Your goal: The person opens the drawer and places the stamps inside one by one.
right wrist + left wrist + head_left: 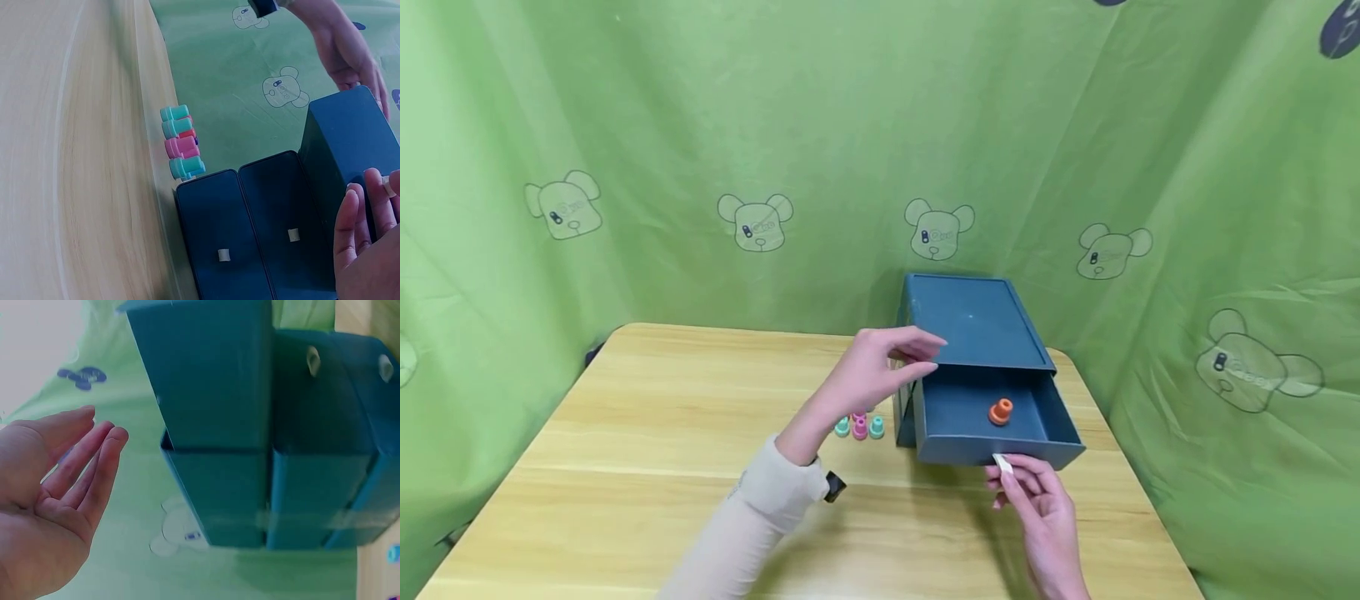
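Head view: right hand pinches white tab of extended drawer; orange piece inside; left hand relaxed near cabinet

My right grip partly covers the tab; my left grip hides part of the cabinet. One pink peg half hides another. My left wrist view cuts off a teal peg. The curtain lettering is too small to read.

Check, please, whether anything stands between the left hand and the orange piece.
Nothing visible blocks the left hand from above: the drawer is open, and the orange piece sits uncovered inside.
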A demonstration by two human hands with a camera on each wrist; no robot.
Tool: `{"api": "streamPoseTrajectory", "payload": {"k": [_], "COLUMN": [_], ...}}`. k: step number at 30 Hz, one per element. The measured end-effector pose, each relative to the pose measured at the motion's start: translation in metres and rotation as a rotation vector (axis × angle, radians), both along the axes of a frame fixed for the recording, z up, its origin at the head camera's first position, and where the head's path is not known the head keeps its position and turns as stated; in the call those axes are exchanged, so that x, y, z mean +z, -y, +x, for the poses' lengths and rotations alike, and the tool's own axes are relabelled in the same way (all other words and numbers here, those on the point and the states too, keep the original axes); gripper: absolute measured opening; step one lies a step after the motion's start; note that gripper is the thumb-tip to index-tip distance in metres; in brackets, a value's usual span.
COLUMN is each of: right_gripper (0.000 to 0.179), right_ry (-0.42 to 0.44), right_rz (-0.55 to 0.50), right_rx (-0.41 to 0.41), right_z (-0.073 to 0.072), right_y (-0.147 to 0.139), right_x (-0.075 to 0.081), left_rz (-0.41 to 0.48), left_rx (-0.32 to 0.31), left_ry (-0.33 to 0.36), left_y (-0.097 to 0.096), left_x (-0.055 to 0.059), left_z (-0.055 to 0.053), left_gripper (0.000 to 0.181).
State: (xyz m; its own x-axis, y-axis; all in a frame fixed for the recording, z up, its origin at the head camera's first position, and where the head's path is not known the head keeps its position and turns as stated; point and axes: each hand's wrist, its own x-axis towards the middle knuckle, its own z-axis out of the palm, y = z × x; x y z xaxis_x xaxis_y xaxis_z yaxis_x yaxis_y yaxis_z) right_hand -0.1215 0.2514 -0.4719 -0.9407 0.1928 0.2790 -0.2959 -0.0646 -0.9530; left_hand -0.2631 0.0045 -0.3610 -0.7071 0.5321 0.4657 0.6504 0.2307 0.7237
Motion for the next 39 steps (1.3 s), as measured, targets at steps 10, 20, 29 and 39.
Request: {"api": "streamPoseTrajectory", "payload": {"k": [10, 20, 29, 39], "right_gripper": [0.019, 0.018, 0.018, 0.019], "right_ry": [-0.062, -0.051, -0.034, -0.065], "right_rz": [-0.027, -0.019, -0.011, -0.025], "right_rx": [0.040, 0.036, 0.027, 0.052], "right_z": [0.000, -0.002, -0.001, -0.002], "right_y": [-0.003, -0.003, -0.004, -0.004], "right_x": [-0.003, -0.003, -0.002, -0.003], "left_rz": [0.000, 0.004, -0.019, -0.124], "left_rx": [0.113, 0.202, 0.258, 0.276], "left_ry": [0.085, 0.176, 0.285, 0.341], "left_y": [0.028, 0.059, 0.080, 0.095], "left_x": [-0.029, -0.078, -0.116, -0.145], "left_z": [-0.012, -0.025, -0.033, -0.037], "left_gripper": [0.029, 0.030, 0.030, 0.032]}}
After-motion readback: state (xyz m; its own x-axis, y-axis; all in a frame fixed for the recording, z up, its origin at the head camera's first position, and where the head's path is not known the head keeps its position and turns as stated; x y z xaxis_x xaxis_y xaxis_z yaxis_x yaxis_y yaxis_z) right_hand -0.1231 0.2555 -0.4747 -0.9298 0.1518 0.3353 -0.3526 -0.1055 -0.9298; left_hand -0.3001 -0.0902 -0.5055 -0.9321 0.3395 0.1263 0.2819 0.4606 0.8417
